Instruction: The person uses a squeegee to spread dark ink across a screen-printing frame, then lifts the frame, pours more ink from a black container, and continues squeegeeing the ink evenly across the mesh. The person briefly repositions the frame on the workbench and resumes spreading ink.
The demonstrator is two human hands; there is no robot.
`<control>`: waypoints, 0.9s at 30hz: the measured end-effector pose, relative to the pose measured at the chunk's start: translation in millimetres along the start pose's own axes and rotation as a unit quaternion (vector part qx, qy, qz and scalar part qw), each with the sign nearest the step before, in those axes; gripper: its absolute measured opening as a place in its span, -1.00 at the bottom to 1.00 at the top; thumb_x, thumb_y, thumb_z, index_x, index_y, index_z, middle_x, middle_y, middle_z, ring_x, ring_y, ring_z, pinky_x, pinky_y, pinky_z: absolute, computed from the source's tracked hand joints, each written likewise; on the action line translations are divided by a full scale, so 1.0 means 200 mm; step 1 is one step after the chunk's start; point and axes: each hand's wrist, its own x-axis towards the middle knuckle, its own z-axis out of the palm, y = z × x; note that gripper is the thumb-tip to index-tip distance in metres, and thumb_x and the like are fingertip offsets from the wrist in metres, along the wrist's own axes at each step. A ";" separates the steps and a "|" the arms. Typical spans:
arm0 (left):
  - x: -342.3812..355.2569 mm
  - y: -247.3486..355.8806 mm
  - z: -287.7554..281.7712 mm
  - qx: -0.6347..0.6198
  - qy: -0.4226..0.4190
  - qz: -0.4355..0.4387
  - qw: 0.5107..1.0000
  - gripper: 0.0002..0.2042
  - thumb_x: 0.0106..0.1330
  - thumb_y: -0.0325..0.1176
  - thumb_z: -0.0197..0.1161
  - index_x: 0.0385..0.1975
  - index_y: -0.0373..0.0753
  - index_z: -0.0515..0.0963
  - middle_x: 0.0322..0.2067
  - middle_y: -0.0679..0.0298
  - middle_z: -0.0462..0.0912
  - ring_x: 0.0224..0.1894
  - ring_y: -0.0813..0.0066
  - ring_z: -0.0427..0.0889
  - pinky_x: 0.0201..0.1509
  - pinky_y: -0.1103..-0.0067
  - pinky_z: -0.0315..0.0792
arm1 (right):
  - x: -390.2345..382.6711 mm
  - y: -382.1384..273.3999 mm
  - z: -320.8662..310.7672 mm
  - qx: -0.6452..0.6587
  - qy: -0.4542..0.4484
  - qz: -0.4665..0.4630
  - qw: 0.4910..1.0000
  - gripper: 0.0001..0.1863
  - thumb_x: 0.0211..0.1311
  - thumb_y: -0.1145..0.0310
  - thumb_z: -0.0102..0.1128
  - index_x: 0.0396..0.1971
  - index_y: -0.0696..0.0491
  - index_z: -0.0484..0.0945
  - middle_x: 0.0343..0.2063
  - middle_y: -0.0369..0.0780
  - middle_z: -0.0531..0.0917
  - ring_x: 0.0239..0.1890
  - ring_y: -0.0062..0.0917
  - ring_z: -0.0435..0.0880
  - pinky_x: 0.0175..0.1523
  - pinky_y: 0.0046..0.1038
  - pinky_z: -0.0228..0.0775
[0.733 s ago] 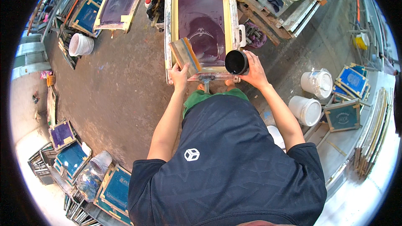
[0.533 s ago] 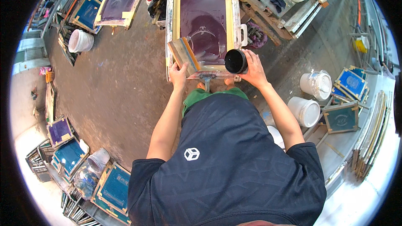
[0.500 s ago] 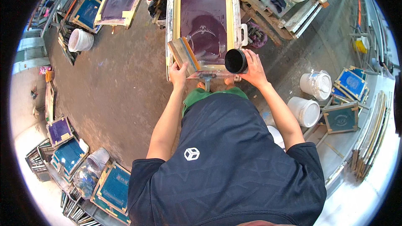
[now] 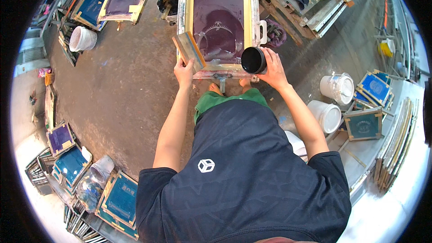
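At the near edge of the printing screen, both hands are occupied. The left hand is gripping a wooden-handled squeegee, fingers wrapped around its lower end, and is holding it tilted over the screen's near left corner, the blade end overlapping the frame. The right hand is clasping a round black ink container, fingers curled around its side; the container is lying on its side with its dark opening facing the camera, sitting just at the screen's near right corner. The screen itself is a pale wooden frame around dark purple mesh, carrying a faint curved design at its centre, and is resting flat in front of the person. The person is wearing a dark shirt and green shorts, with bare toes showing just below the frame's near rail.

Standing on the floor to the right are two white buckets, beside blue-meshed frames. Another white bucket is sitting to the far left. More blue screens are lying stacked at the lower left.
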 end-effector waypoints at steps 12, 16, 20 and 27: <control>0.01 -0.03 0.05 0.136 0.076 0.058 0.986 -0.70 0.21 -0.22 0.39 -0.30 -0.38 0.61 -0.59 0.19 0.60 -0.54 0.48 0.52 -0.36 0.46 0.43 | 0.04 0.03 -0.05 0.007 -0.013 0.003 1.000 0.11 -0.27 0.24 0.66 0.38 0.00 0.20 0.25 -0.05 0.36 0.33 -0.07 0.34 0.42 -0.02 0.16; -0.04 0.05 0.11 0.197 0.099 0.053 0.974 -0.71 0.20 -0.24 0.36 -0.25 -0.37 0.62 -0.53 0.10 0.68 -0.49 0.38 0.65 -0.32 0.42 0.49 | 0.06 0.02 -0.14 0.121 0.034 0.027 0.992 0.13 -0.26 0.24 0.70 0.37 0.09 0.19 0.24 -0.04 0.41 0.34 -0.13 0.37 0.42 -0.15 0.21; -0.08 0.03 0.25 0.205 0.041 0.037 0.977 -0.73 0.21 -0.27 0.35 -0.19 -0.32 0.66 -0.50 0.11 0.71 -0.46 0.38 0.68 -0.30 0.43 0.51 | 0.08 0.08 -0.22 0.211 0.091 0.053 0.972 0.17 -0.27 0.30 0.73 0.39 0.13 0.15 0.26 -0.07 0.43 0.34 -0.28 0.43 0.40 -0.28 0.27; -0.19 0.03 0.75 0.026 0.015 0.015 0.999 -0.72 0.21 -0.33 0.37 -0.19 -0.40 0.64 -0.38 0.11 0.76 -0.36 0.45 0.68 -0.21 0.47 0.53 | 0.15 0.20 -0.43 0.229 0.159 0.083 0.957 0.18 -0.29 0.26 0.74 0.38 0.19 0.15 0.25 -0.05 0.43 0.33 -0.25 0.42 0.42 -0.26 0.24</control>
